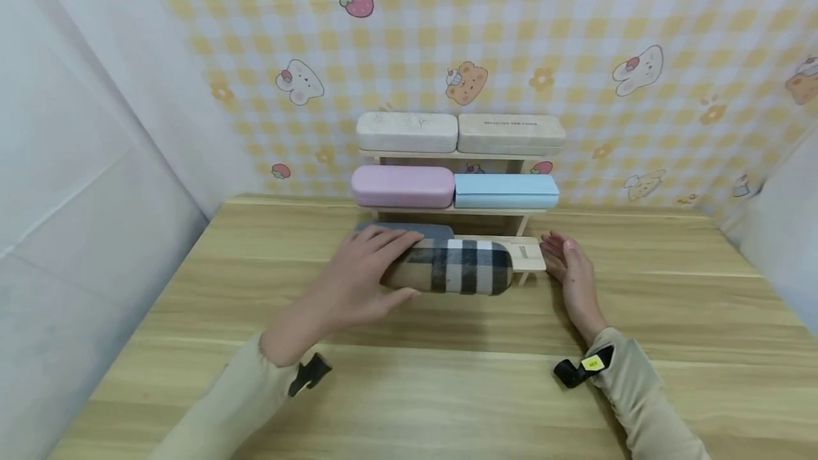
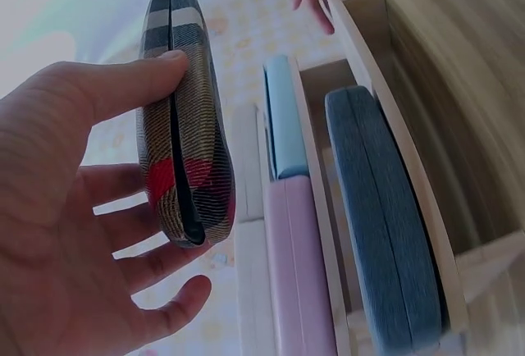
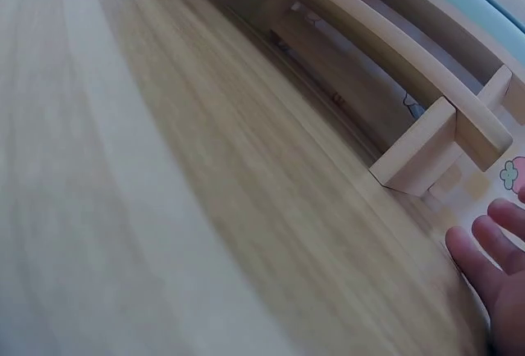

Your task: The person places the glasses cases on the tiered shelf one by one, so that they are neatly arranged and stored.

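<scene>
My left hand [image 1: 358,279] grips a plaid glasses case [image 1: 473,267] by its left end, thumb on one side and fingers on the other. The case is held up in front of the lowest tier of a wooden rack [image 1: 533,255]. In the left wrist view, a dark blue glasses case [image 2: 384,216] lies on that tier, apart from the plaid one; the head view shows only its top edge. Beside the tier's right end is my right hand [image 1: 574,281], fingers loosely extended and holding nothing.
A pink case [image 1: 402,187] and a light blue case [image 1: 506,192] sit side by side on the middle tier. Above them, the top tier bears a whitish case [image 1: 407,133] and a beige case [image 1: 511,135]. Behind the rack hangs a yellow checked cloth [image 1: 396,55].
</scene>
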The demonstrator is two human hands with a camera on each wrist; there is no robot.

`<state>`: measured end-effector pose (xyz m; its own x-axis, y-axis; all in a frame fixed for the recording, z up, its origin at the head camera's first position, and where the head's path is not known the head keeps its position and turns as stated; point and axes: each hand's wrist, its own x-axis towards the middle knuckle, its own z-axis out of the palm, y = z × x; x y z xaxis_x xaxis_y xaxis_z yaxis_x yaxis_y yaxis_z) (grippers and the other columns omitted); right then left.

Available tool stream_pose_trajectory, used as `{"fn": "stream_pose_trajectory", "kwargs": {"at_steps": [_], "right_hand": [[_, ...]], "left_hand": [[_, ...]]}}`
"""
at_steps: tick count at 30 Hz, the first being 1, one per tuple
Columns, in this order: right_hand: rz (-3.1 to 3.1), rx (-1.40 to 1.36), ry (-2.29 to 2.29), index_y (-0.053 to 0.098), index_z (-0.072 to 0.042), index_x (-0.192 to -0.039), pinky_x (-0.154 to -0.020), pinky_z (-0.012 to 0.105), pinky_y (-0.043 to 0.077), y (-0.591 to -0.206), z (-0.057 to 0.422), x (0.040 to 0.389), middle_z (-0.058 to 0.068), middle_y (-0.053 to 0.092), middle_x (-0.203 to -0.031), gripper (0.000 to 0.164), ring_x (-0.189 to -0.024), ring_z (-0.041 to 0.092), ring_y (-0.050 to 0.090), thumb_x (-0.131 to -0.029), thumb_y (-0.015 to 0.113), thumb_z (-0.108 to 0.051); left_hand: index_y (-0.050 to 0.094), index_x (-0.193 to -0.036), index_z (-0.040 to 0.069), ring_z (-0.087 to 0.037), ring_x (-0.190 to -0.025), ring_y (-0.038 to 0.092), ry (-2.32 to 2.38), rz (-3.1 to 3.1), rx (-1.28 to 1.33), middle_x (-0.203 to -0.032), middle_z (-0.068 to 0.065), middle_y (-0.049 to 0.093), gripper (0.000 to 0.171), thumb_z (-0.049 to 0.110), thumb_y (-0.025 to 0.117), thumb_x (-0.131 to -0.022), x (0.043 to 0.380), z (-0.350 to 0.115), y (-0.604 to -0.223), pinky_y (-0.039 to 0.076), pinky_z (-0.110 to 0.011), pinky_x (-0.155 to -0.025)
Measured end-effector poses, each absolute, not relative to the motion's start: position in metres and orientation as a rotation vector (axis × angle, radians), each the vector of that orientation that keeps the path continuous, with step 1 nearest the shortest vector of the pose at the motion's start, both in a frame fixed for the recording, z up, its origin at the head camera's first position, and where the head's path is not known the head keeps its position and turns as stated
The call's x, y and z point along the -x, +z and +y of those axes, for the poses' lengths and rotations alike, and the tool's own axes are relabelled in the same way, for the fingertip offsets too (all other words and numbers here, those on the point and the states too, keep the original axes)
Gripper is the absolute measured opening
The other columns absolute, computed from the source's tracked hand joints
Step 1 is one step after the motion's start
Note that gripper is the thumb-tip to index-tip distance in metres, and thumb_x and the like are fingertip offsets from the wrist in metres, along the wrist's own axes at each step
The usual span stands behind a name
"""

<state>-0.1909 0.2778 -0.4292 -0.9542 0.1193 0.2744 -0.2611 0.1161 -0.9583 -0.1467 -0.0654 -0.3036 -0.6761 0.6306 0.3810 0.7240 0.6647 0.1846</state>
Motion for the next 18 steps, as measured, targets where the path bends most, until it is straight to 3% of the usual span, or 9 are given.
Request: {"fn": "stream_pose_trajectory", "kwargs": {"at_steps": [6, 13, 18], "right_hand": [[-2.031, -0.056, 1.879, 0.043, 0.010, -0.130, -0.082, 0.025, 0.049, -0.428, 0.278, 0.193, 0.026, 0.049, -0.126, 0.055, -0.112, 0.025, 0.052, -0.103, 0.023, -0.035], [-2.127, 0.100, 1.656, 0.050, 0.006, -0.126, -0.088, 0.021, 0.041, -0.430, 0.282, 0.193, 0.020, 0.056, -0.122, 0.055, -0.104, 0.007, 0.054, -0.104, 0.021, -0.034], [-2.112, 0.094, 1.549, 0.059, 0.004, -0.120, -0.092, 0.021, 0.036, -0.432, 0.284, 0.195, 0.014, 0.060, -0.116, 0.051, -0.104, 0.005, 0.051, -0.104, 0.024, -0.029]], "left_hand": [[0.049, -0.134, 0.006, -0.025, -0.114, 0.048, -0.397, -2.571, 1.166, -0.126, -0.009, 0.055, 0.067, 0.042, 0.070, -0.081, 0.162, -0.035, -0.307, 0.036, -0.044, -0.096], [0.043, -0.139, 0.008, -0.023, -0.116, 0.046, -0.238, -2.588, 1.207, -0.129, -0.007, 0.053, 0.070, 0.050, 0.061, -0.085, 0.174, -0.001, -0.317, 0.036, -0.041, -0.093], [0.042, -0.140, 0.011, -0.021, -0.117, 0.045, -0.190, -2.631, 1.169, -0.129, -0.004, 0.052, 0.069, 0.053, 0.056, -0.087, 0.183, 0.017, -0.320, 0.035, -0.041, -0.090]]}}
